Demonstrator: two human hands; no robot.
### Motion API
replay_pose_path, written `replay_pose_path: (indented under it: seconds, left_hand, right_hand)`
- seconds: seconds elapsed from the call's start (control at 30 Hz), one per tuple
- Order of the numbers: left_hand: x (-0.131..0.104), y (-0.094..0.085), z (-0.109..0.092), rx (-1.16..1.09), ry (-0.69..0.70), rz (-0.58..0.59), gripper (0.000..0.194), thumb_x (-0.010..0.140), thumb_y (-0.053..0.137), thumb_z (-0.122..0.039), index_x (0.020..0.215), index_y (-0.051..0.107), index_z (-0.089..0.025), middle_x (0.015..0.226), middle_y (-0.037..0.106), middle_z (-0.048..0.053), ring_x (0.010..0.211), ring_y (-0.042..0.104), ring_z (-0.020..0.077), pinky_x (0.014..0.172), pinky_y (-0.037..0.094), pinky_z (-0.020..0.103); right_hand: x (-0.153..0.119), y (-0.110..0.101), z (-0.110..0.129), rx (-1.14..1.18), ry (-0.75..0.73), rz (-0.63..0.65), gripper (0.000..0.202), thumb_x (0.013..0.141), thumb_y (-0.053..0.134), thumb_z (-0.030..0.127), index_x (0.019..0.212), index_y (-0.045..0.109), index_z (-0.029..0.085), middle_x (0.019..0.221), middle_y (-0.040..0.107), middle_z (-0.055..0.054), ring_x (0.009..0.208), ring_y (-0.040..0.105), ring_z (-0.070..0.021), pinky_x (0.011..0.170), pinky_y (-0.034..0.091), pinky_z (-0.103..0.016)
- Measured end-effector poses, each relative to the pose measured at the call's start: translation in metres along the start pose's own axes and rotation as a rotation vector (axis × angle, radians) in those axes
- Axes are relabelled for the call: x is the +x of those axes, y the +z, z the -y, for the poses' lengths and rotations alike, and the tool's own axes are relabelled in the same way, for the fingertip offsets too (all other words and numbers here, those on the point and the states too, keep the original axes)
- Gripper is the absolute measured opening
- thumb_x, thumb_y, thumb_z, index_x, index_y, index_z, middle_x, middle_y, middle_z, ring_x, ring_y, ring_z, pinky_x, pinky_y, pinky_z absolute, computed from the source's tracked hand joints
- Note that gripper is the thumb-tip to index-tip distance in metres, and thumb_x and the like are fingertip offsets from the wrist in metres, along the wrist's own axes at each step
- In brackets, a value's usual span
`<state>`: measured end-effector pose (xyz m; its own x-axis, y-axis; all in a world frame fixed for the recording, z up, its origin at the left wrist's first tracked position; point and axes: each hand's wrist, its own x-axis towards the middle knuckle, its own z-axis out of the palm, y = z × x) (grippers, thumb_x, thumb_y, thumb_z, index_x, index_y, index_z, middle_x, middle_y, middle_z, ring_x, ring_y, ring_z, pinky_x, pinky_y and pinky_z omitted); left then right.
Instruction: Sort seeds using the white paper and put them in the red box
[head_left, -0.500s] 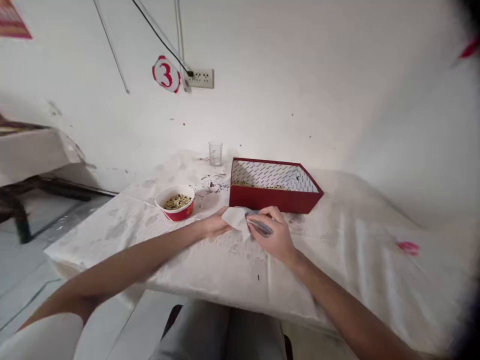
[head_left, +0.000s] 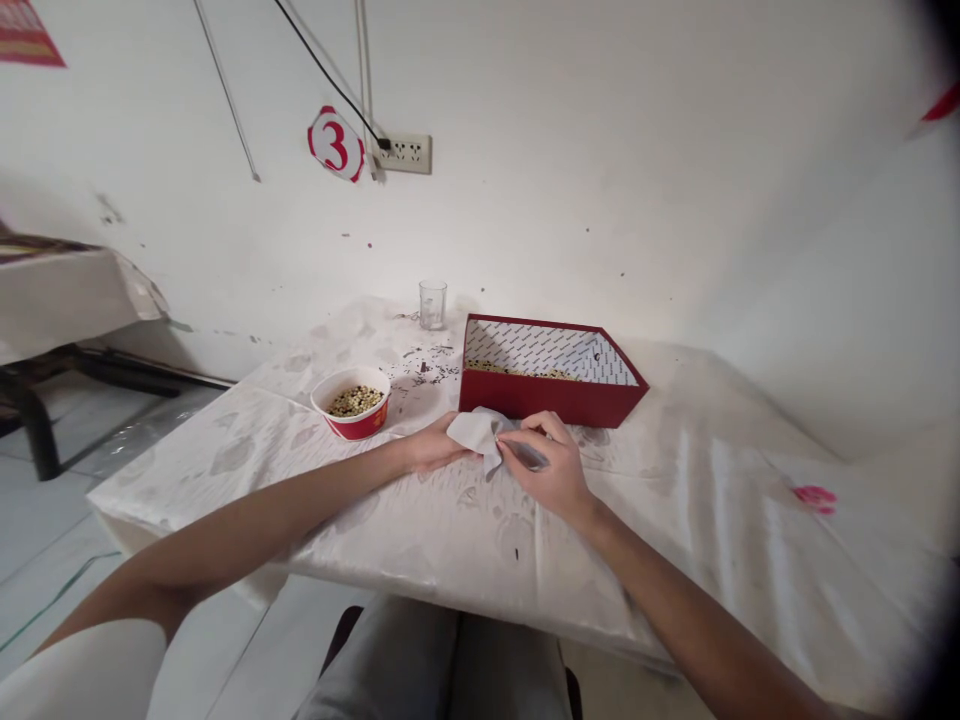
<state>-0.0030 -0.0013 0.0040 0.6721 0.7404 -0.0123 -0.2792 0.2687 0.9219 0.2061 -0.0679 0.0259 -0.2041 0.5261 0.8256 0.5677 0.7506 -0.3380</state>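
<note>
A thin, crumpled white piece, cloth-like or a small soft pouch [head_left: 476, 432], is held above the table between my hands. My left hand [head_left: 436, 446] grips it from the left, its fingertips partly hidden behind the folds. The thumb and forefinger of my right hand [head_left: 553, 472] pinch its right edge; a greyish, see-through part shows beneath those fingers. Just behind both hands stands a dark red box [head_left: 555, 402] with patterned white lining and a layer of mixed pale and dark grains or seeds. Left of my left hand is a red and white bowl [head_left: 358, 424] with similar grains [head_left: 355, 401].
A clear glass [head_left: 433, 306] stands at the back near the wall. Dark bits [head_left: 424, 368] lie scattered between bowl and box. A pale patterned cloth [head_left: 247, 480] covers the table. A power socket [head_left: 409, 153] is on the wall, and another table [head_left: 67, 300] stands at left.
The white piece has opened out a little at its upper right, and my right fingers have shifted slightly along its edge. Bowl, box and glass stay put; the view has moved slightly.
</note>
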Motion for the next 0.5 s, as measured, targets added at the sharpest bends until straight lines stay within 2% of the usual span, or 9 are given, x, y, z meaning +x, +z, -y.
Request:
replay_pose_path:
  seconds: [0.1, 0.23, 0.37, 0.5]
  left_hand:
    - [-0.0022, -0.0006, -0.0031, -0.043, -0.017, 0.046, 0.038, 0.072, 0.090, -0.025, 0.107, 0.077, -0.015, 0.103, 0.077, 0.011, 0.094, 0.072, 0.0210, 0.083, 0.056, 0.032]
    - [-0.0046, -0.0022, -0.0055, -0.043, -0.059, 0.120, 0.038, 0.069, 0.089, -0.016, 0.105, 0.077, -0.014, 0.100, 0.077, 0.011, 0.094, 0.072, 0.0224, 0.087, 0.058, 0.036]
    - [-0.0027, -0.0046, -0.0026, -0.012, -0.030, 0.071, 0.031, 0.072, 0.089, -0.014, 0.100, 0.076, -0.014, 0.098, 0.076, 0.008, 0.092, 0.072, 0.0177, 0.089, 0.058, 0.033]
    - [-0.0006, -0.0051, -0.0015, 0.028, -0.019, 0.074, 0.027, 0.074, 0.089, -0.021, 0.096, 0.076, -0.013, 0.096, 0.076, 0.008, 0.089, 0.074, 0.0169, 0.088, 0.057, 0.030]
  right_hand:
    - [0.0014, -0.0017, 0.0019, 0.009, 0.012, -0.015, 0.016, 0.090, 0.072, 0.017, 0.102, 0.077, 0.026, 0.090, 0.059, -0.004, 0.083, 0.059, -0.0195, 0.073, 0.052, -0.038]
    - [0.0025, -0.0048, 0.0038, 0.018, 0.015, -0.027, 0.018, 0.089, 0.072, 0.016, 0.103, 0.077, 0.025, 0.092, 0.059, -0.005, 0.084, 0.060, -0.0200, 0.074, 0.053, -0.039]
    - [0.0021, -0.0054, 0.0032, 0.013, 0.006, -0.047, 0.019, 0.088, 0.072, 0.015, 0.103, 0.076, 0.025, 0.093, 0.058, -0.005, 0.085, 0.060, -0.0202, 0.074, 0.054, -0.039]
    - [0.0011, -0.0039, 0.0011, -0.008, -0.014, -0.038, 0.016, 0.087, 0.073, 0.016, 0.100, 0.077, 0.026, 0.092, 0.057, -0.005, 0.085, 0.060, -0.0205, 0.072, 0.053, -0.038]
